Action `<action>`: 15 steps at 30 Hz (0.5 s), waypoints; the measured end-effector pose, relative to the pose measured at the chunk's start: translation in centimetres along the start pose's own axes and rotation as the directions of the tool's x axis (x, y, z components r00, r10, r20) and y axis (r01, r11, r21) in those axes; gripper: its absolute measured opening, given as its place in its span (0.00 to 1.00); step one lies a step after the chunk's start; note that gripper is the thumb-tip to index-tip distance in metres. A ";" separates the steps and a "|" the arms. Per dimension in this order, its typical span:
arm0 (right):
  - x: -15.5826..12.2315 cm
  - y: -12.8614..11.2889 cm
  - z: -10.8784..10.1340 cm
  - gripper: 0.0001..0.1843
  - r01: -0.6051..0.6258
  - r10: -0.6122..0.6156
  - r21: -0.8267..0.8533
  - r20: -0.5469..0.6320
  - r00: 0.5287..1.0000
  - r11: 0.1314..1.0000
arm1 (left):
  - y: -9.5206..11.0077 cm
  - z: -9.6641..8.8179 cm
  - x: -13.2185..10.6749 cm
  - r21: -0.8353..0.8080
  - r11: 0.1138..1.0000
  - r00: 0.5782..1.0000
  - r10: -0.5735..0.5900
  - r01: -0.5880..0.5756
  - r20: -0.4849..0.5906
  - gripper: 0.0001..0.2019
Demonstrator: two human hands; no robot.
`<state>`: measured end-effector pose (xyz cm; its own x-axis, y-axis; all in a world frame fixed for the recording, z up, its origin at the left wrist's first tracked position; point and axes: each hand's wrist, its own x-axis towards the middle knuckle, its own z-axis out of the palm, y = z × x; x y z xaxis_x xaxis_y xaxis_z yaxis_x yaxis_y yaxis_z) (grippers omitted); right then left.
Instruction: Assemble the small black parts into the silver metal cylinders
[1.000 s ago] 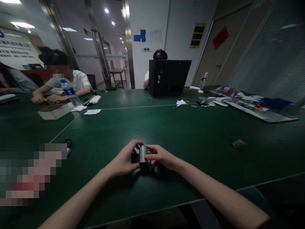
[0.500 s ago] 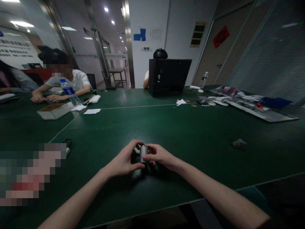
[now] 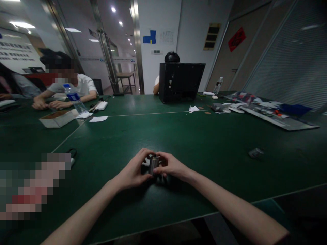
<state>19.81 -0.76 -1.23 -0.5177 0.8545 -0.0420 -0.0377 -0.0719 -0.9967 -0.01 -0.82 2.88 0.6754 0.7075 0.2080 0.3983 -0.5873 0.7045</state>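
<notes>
A small silver-grey metal cylinder (image 3: 153, 165) is held between my two hands, just above or on the green table (image 3: 199, 143); I cannot tell which. It leans slightly, its top toward the right. My left hand (image 3: 134, 170) curves round it from the left, thumb at its lower end and fingertips near its top. From the right, my right hand (image 3: 172, 166) grips it with the thumb across its lower side and the index finger by its top. The other fingers of the right hand are partly hidden behind the cylinder.
A small dark object (image 3: 255, 153) lies to the right. Farther back stand a black box (image 3: 182, 83), an open carton (image 3: 57, 119) and a blue-capped bottle (image 3: 74, 98). A board with clutter (image 3: 286, 123) lies at back right. A person (image 3: 84, 86) sits at back left.
The cylinder has tipped from nearly upright to a slight lean, its top toward the right. My fingers have shifted a little round it.
</notes>
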 end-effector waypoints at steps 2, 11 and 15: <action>-0.1 -0.1 -0.1 0.28 0.008 -0.009 0.032 0.014 1.000 0.999 | 0.1 -0.1 0.0 0.001 1.000 1.000 0.006 -0.006 0.003 0.27; 0.1 0.1 0.1 0.20 -0.231 0.194 0.435 0.127 0.973 0.871 | -1.7 0.0 0.1 -0.185 0.970 0.987 -0.148 0.158 0.064 0.20; 0.2 0.1 -0.1 0.19 -0.265 0.241 0.514 0.115 0.964 0.816 | -1.9 0.1 0.3 -0.206 0.955 0.977 -0.201 0.212 0.072 0.18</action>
<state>19.76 -0.55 -1.34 -0.6060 0.7474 -0.2725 -0.3332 -0.5495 -0.7662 -0.51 0.50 1.53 0.6242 0.7811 0.0125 0.3957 -0.3300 0.8570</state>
